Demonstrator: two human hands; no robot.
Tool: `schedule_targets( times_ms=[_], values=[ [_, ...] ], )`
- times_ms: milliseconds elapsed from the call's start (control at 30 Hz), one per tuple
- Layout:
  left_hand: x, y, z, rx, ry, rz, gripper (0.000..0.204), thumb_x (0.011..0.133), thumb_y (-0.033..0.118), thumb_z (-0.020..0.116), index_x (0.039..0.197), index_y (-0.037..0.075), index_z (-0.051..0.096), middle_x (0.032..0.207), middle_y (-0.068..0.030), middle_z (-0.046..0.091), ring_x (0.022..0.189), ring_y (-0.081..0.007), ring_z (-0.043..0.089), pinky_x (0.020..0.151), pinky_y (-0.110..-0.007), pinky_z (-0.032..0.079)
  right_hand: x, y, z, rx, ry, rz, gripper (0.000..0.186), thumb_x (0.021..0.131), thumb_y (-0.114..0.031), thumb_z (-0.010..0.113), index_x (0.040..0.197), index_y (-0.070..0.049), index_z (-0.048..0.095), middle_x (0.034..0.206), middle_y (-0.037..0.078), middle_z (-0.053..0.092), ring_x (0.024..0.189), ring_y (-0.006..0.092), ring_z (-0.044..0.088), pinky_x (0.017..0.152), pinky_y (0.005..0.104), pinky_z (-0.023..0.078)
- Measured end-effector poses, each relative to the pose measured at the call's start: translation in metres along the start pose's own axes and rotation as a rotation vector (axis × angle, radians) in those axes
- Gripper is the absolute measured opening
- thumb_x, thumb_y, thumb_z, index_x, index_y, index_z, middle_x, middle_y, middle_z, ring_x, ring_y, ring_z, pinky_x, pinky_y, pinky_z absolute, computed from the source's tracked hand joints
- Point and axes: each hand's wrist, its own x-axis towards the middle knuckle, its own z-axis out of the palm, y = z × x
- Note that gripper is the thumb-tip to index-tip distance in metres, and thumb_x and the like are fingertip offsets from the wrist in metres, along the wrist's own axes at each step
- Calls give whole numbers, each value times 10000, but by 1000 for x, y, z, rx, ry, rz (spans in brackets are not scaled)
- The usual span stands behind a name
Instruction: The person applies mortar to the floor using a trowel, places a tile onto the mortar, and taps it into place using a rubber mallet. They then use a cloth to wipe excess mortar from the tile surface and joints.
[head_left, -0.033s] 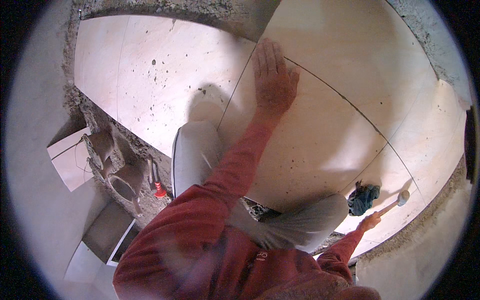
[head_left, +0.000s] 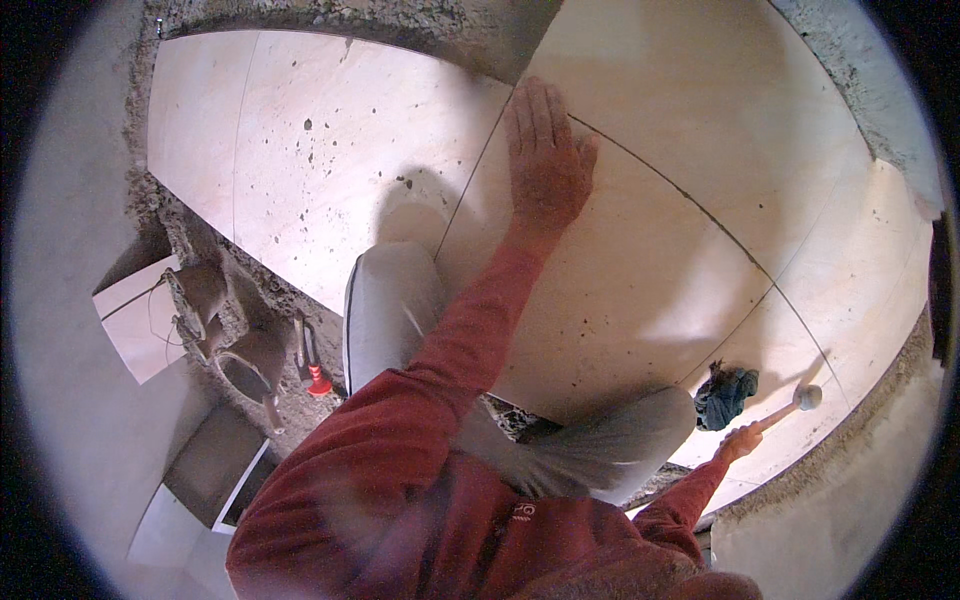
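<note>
My left hand [head_left: 548, 160] lies flat on a large beige floor tile [head_left: 600, 270], fingers stretched out near the corner where the joints meet. My right hand [head_left: 741, 441], off to the right, is closed round the handle of a mallet [head_left: 776, 418]. The mallet's rounded, pale grey head [head_left: 808, 397] is at the far end of the handle, over the tiles on that side. A crumpled dark cloth [head_left: 726, 398] rests on the tile beside my right knee, close to the mallet.
Speckled tiles [head_left: 330, 130] spread to the left, with rough mortar along their edges. Near my left knee lie a red-handled tool [head_left: 319, 380] and dirty buckets [head_left: 250, 370]. A small tile piece [head_left: 140, 330] lies beyond them. Bare ground [head_left: 400, 25] borders the far side.
The mallet's head has shifted very slightly to the right. My left hand stays in the same place on the tile.
</note>
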Motion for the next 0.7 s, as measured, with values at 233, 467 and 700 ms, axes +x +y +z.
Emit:
schedule_targets(
  times_ms=[233, 467, 700],
  values=[
    [58, 19, 11, 29, 120, 61, 710, 940, 310, 683, 1431, -120, 404, 1550, -338, 353, 1442, -501, 341, 1217, -590, 243, -43, -131, 40, 88, -134, -430, 363, 1029, -330, 602, 1136, 15, 559, 846, 63, 533, 709, 166, 515, 600, 322, 464],
    [139, 22, 23, -8, -92, 242, 888, 833, 461, 782, 1427, -108, 446, 1521, -295, 423, 1430, -457, 391, 1200, -515, 310, -175, -402, 154, -31, -572, -826, 367, 1025, -348, 611, 1156, -10, 551, 889, 205, 626, 774, 286, 598, 700, 417, 502],
    [137, 31, 21, -40, -66, 263, 916, 818, 471, 790, 1430, -120, 450, 1543, -296, 410, 1433, -442, 402, 1199, -501, 316, -212, -528, 264, -115, -559, -1160, 378, 1039, -387, 581, 1129, -38, 465, 943, 317, 683, 900, 547, 656, 717, 591, 502]
  ],
)
